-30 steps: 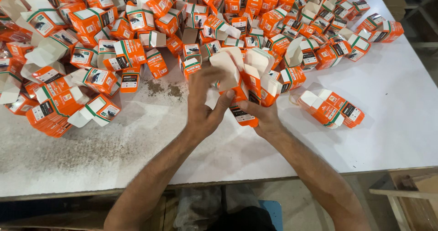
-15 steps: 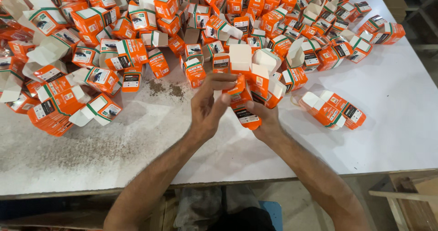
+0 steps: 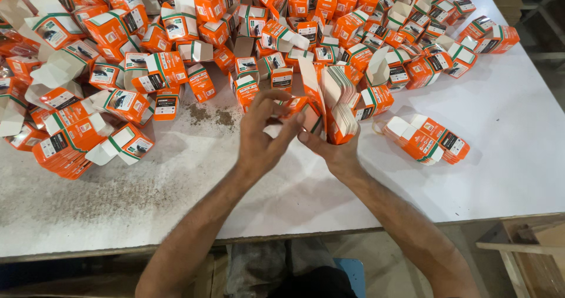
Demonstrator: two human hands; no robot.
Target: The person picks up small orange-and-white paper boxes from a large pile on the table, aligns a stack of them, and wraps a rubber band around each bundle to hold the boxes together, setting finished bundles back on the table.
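Right hand [image 3: 335,154] clamps my stack of flat orange cartons [image 3: 338,101] upright; left hand [image 3: 262,130] pinches one carton [image 3: 297,106] beside it, above the white counter [image 3: 500,133].

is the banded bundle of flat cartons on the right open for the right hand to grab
Probably not yet: the bundle lies uncovered on bare table, but the right hand holds a stack of flat cartons.

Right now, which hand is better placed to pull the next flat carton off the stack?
Left, probably. The left hand already pinches a flat carton at the stack's face, while the right hand grips the stack of flat cartons from below.
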